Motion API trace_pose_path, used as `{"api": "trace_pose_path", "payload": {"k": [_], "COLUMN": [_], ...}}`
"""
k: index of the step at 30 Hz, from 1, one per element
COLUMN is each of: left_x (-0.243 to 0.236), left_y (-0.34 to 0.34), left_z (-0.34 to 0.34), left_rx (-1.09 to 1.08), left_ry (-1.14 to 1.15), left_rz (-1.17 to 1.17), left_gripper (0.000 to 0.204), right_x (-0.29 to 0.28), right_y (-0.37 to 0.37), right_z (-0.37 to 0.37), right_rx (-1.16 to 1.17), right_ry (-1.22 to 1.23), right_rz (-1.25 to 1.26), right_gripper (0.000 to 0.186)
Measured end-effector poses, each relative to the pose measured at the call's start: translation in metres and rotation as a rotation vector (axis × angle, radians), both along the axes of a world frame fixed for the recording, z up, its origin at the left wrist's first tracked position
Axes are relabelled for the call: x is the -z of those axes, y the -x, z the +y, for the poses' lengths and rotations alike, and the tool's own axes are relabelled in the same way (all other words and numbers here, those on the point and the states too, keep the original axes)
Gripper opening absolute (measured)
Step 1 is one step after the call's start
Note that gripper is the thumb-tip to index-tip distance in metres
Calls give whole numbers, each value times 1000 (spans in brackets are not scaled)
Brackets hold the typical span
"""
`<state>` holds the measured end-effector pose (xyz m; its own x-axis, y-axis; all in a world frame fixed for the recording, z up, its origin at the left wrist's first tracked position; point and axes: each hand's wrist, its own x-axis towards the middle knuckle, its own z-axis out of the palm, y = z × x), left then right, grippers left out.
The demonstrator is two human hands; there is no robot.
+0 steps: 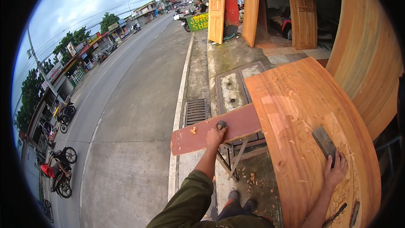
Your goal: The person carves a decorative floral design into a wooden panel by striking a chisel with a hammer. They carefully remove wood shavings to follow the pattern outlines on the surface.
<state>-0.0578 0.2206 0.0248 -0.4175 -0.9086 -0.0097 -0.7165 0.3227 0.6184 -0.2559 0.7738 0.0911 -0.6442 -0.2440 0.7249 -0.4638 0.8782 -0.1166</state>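
The left fingers (218,133) grip a small dark block (222,124) over the reddish worktop (183,142), curled wood shavings (193,130) to its left. The right fingers (342,160) clasp the near end of a grey block (324,139) on a carved wooden panel (272,84). Far off, a wooden door (216,12) stands near the road (135,67).

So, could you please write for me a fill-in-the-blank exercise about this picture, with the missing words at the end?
The left hand holds a dark lump that is ____ (smaller/larger) than the dark block in the right hand.
The wooden panel is ____ (carved/painted).
On the reddish board, wood shavings lie to the ____ (left/right) of the left hand.
The left sleeve is dark ____ (green/red).

Missing words: smaller; carved; left; green.
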Motion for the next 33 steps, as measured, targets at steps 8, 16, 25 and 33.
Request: {"api": "trace_pose_path", "payload": {"k": [8,16,25,33], "left_x": [21,7,19,14], "left_y": [-1,5,7,6], "left_z": [-3,-26,-13,-16], "left_rx": [10,30,48,29], "left_ry": [-36,-20,-19,-17], "left_rz": [-58,-60,-91,-32], "left_gripper": [65,66,68,66], "right_x": [9,-13,-2,-6], "right_y": [1,12,8,5], "right_z": [0,-13,3,-3], "right_rx": [1,-22,-4,15], "right_ry": [7,-46,-75,-68], "right_rz": [1,66,60,78], "right_gripper": [35,37,37,36]}}
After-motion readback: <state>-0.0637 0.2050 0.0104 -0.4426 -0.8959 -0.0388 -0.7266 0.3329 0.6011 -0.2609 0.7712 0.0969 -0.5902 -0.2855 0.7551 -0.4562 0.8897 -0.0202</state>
